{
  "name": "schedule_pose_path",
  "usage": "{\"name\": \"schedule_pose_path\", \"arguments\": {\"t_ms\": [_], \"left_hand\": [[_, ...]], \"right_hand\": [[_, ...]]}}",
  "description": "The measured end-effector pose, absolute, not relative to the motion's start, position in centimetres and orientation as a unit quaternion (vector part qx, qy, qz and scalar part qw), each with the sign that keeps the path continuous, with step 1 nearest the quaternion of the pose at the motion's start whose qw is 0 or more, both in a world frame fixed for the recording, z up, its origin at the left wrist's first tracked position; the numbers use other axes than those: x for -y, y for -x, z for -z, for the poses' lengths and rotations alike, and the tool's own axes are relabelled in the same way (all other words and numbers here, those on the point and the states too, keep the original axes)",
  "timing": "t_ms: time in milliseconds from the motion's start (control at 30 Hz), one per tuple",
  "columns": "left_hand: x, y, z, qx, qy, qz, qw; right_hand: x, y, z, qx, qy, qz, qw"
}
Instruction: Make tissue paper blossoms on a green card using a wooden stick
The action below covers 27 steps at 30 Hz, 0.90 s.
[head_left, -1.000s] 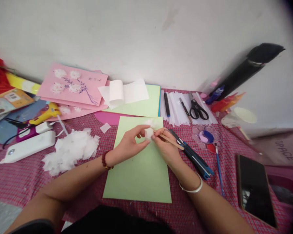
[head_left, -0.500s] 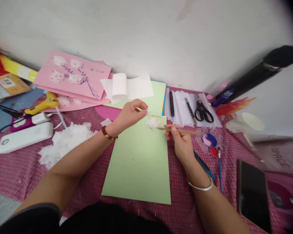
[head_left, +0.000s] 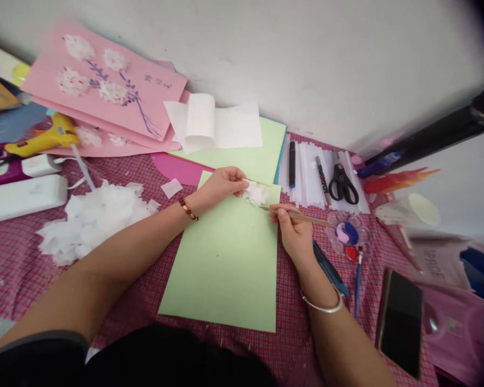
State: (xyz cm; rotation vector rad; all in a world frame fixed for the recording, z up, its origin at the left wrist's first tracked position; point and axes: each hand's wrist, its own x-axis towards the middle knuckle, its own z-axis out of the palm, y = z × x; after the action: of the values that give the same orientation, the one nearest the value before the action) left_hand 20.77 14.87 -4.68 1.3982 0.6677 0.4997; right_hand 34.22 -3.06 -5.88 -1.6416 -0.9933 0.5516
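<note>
On a light green sheet of paper [head_left: 221,258] a small cluster of white tissue paper [head_left: 257,193] lies near the upper right corner. With fingertips pinched, my left hand [head_left: 223,188] holds a bit of white tissue paper at the left edge of the cluster. My right hand [head_left: 294,228] is closed around a thin flat wooden stick [head_left: 312,219], whose narrow tip points at the cluster's lower right edge. Whether the tip touches the cluster I cannot tell. Left of the sheet, a heap of white tissue paper pieces [head_left: 100,217] lies beside my left forearm.
Pink sheets with white paper flowers [head_left: 145,91] and a white paper roll [head_left: 200,121] lie at the back. A yellow glue gun [head_left: 50,137] is on the left. Scissors [head_left: 341,183], a paint palette [head_left: 342,234], a paper cup [head_left: 407,209] and a phone [head_left: 401,322] are on the right.
My left hand has come down to the white cluster, its fingertips now at the cluster's edge. My right hand keeps its hold on the wooden stick. The camera view has shifted and tilted slightly.
</note>
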Motion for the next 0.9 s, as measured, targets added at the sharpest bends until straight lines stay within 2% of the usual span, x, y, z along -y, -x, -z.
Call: {"name": "schedule_pose_path", "arguments": {"t_ms": [267, 433, 633, 733, 900], "left_hand": [[-15.1, -20.4, 5.0, -0.29, -0.619, -0.217, 0.697], [-15.3, -19.4, 4.6, -0.251, -0.655, -0.161, 0.695], [-14.3, -19.2, 3.4, -0.111, -0.823, -0.104, 0.547], [-13.5, -19.8, 4.1, -0.131, -0.861, -0.112, 0.478], [-12.7, -20.4, 5.4, -0.192, -0.875, -0.134, 0.424]], "right_hand": [[2.3, -34.1, 6.0, 0.42, 0.68, -0.233, 0.554], [1.9, -34.1, 5.9, 0.414, 0.681, -0.223, 0.562], [1.9, -34.2, 5.8, 0.411, 0.68, -0.223, 0.564], [1.8, -34.2, 5.9, 0.4, 0.684, -0.224, 0.567], [2.1, -34.1, 5.7, 0.379, 0.681, -0.224, 0.585]]}}
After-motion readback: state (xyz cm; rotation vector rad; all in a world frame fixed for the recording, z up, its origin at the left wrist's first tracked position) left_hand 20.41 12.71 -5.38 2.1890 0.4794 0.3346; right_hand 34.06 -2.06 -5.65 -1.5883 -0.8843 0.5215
